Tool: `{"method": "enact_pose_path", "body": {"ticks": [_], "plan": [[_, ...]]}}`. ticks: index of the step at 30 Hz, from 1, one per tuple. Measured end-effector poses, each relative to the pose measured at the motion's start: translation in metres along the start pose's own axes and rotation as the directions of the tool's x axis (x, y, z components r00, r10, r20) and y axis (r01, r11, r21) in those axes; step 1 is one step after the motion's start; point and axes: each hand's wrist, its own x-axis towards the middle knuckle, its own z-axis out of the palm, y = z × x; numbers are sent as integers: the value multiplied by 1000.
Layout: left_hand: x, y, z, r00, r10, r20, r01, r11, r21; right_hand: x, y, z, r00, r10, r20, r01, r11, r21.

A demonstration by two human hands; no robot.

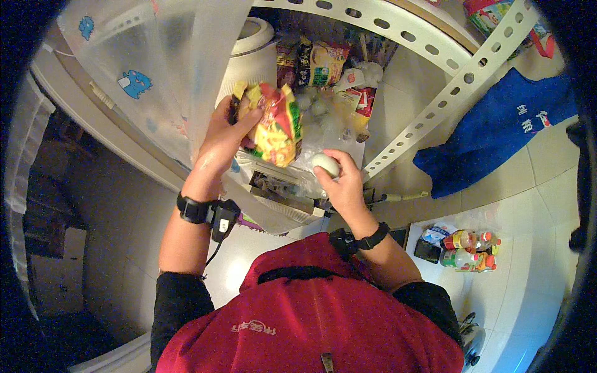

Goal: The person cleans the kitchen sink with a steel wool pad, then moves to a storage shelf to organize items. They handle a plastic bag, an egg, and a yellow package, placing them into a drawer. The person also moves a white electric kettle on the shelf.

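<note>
My left hand [224, 128] grips a shiny food packet [275, 128], yellow with red and green, that seems to picture noodles. The packet is slightly blurred and held above the front of a shelf. Lower and to the right, my right hand [345, 179] holds a pale greenish egg [326, 165] between thumb and fingers. Just behind the egg is a clear plastic bag [326, 130] with rounded things in it, hard to make out. Below the packet sits a whitish box-shaped item [280, 186] with a dark opening.
A slotted metal upright [419, 116] borders the shelf on the right, and a clear plastic curtain [163, 84] hangs on the left. Behind are a white lidded container [249, 56] and food packets [324, 63]. A blue cloth [494, 135] hangs right; several bottles [466, 252] stand below it.
</note>
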Motion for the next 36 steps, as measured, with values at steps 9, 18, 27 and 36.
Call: {"method": "enact_pose_path", "body": {"ticks": [9,18,27,36], "plan": [[-17,-34,-26,930,-184,317,176,983,54,5,26,14,972,234,5,-231,959,165],[-7,-34,-10,830,-238,505,183,971,156,49,17,32,975,195,-104,-121,865,488],[30,-47,21,802,-22,597,-5,999,44,96,-22,22,991,96,90,-130,605,786],[49,-57,30,674,-171,719,222,975,23,95,-8,9,979,166,117,-180,440,880]]}}
